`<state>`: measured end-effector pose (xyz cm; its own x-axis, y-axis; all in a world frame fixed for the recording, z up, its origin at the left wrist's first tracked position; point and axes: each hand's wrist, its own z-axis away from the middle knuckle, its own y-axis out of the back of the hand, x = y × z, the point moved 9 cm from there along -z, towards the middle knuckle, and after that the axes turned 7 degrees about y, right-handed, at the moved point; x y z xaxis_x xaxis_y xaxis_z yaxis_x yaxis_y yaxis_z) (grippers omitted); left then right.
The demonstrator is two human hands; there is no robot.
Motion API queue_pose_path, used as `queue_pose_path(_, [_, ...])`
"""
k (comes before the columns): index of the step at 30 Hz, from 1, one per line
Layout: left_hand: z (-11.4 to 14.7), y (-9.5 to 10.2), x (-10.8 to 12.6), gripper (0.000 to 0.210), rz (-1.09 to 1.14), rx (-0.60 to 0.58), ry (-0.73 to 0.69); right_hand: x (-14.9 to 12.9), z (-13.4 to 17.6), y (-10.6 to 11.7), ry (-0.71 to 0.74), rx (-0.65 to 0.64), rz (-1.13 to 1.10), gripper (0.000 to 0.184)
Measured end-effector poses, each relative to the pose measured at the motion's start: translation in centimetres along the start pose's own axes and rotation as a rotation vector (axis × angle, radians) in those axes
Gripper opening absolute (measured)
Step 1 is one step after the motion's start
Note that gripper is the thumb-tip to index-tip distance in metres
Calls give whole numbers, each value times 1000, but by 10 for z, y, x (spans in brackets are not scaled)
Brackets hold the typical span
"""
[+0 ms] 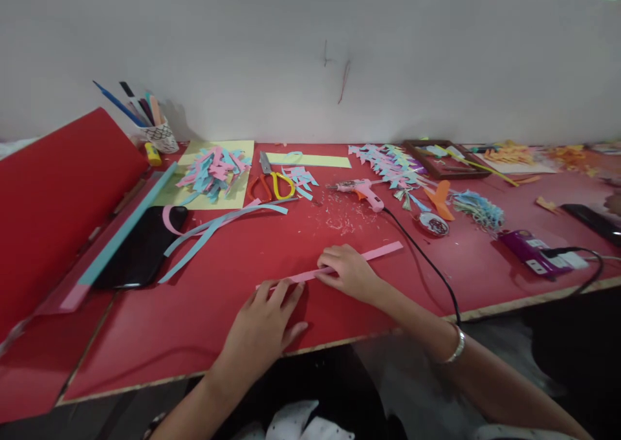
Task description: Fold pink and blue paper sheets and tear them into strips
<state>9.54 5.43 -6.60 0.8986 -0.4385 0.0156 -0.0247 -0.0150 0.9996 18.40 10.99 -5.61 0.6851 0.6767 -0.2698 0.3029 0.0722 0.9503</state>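
A long pink paper strip (383,251) lies across the red table in front of me. My left hand (262,327) rests near the strip's left end, fingers spread and fingertips pressing on the paper. Farther right, my right hand (350,273) pinches the middle of the strip between thumb and fingers; the exact contact is partly hidden. Beyond my hands are scissors (272,184) with red and yellow handles and a pink glue gun (361,191). Loose blue strips (213,230), one with a pink curl, lie to the left.
A yellow sheet (237,197) carries a heap of cut paper pieces (216,171). At left are a black phone (140,249), a raised red board (63,194) and a pen cup (162,136). The glue gun's cord (427,252) trails over the front edge near my right arm, beside a purple power strip (528,252).
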Motion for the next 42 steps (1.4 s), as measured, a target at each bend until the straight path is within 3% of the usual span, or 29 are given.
queue_pose_path(8, [2, 6, 11, 56, -4, 135, 126, 23, 22, 14, -108, 127, -12, 16])
queue_pose_path(13, [3, 0, 10, 54, 5, 140, 127, 37, 36, 24, -216, 218, 20, 14])
queue_pose_path(20, [2, 3, 10, 50, 21, 144, 137, 55, 56, 34, -342, 202, 143, 14])
queue_pose_path(29, [3, 2, 11, 50, -6, 162, 121, 75, 88, 55, -423, 301, 284, 14])
queue_pose_path(36, [5, 1, 10, 48, -7, 160, 126, 90, 103, 61, -434, 428, 201, 13])
queue_pose_path(42, [3, 4, 11, 48, -43, 148, 130, 92, 104, 62, -463, 403, 229, 13])
